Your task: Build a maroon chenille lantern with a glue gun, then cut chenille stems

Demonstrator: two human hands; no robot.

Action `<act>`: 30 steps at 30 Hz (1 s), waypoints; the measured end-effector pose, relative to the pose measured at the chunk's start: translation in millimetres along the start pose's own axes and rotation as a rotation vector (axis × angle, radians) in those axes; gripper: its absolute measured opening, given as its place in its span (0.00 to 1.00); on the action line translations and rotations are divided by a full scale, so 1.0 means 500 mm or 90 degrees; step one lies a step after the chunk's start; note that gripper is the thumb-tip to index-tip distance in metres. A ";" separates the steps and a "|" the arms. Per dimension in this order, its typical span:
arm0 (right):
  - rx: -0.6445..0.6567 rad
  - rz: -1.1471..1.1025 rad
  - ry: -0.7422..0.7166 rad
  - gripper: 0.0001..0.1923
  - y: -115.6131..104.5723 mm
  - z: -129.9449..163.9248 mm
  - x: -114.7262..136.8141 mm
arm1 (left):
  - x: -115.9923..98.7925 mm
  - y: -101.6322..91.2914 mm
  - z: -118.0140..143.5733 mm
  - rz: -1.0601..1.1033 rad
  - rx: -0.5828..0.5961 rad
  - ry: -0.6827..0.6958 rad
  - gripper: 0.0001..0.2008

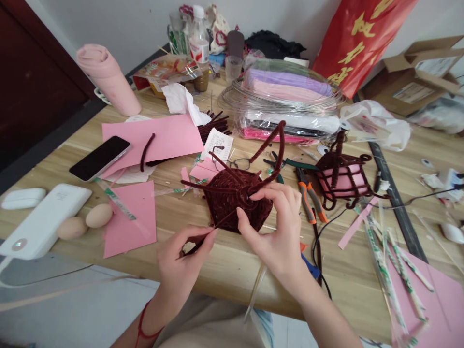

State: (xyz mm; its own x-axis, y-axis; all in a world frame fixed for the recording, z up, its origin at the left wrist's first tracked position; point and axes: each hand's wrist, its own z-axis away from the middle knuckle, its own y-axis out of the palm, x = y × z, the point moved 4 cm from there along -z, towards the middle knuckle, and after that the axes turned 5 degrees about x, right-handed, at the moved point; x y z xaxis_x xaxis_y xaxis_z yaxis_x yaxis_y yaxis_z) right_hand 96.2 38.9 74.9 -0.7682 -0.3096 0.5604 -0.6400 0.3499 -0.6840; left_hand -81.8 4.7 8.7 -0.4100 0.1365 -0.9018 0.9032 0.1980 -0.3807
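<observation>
Right now I'm looking at a dark brown fuzzy piece (pixel 221 193), densely coiled into a broad, angular body, with thin stems slanting off it and one tall loop (pixel 281 140) bent to a peak. It sits near the front edge of the counter (pixel 226 261), just beyond my left hand (pixel 181 263), which pinches a brown strand (pixel 227 218) that runs up to it. My right hand (pixel 279 237) reaches over its near side, forefinger and thumb apart at the middle; I cannot tell whether they grip. Its velvety pile contrasts with the smooth wood grain. To the right stands a boxy plush lattice (pixel 336 166) beside orange-and-grey pliers (pixel 308 195); flat pink paper (pixel 132 222) lies left.
</observation>
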 end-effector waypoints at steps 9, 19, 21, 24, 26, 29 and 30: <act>-0.013 0.019 -0.005 0.12 0.003 0.002 0.001 | 0.007 0.013 -0.021 0.135 0.072 -0.183 0.08; -0.017 0.033 -0.009 0.14 0.006 0.005 0.003 | 0.017 0.032 -0.040 0.287 0.202 -0.298 0.13; -0.013 0.045 -0.011 0.17 0.009 0.007 0.004 | 0.012 0.033 -0.041 0.293 0.207 -0.299 0.13; -0.012 0.063 -0.022 0.19 0.015 0.010 0.006 | 0.008 0.036 -0.043 0.302 0.216 -0.297 0.13; -0.016 0.069 -0.026 0.19 0.019 0.012 0.006 | 0.008 0.036 -0.045 0.303 0.209 -0.288 0.13; -0.021 0.070 -0.027 0.19 0.021 0.013 0.007 | 0.009 0.037 -0.047 0.306 0.195 -0.272 0.13; -0.021 0.068 -0.024 0.19 0.020 0.013 0.007 | 0.009 0.037 -0.048 0.306 0.196 -0.271 0.13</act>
State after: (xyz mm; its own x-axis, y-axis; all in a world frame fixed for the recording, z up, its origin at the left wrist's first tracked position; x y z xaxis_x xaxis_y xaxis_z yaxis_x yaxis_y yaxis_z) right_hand 87.0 35.5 66.9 -0.8312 -0.3023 0.4667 -0.5554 0.4114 -0.7227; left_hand -69.9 32.1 2.6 0.0705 -0.2630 -0.9622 0.9923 -0.0804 0.0947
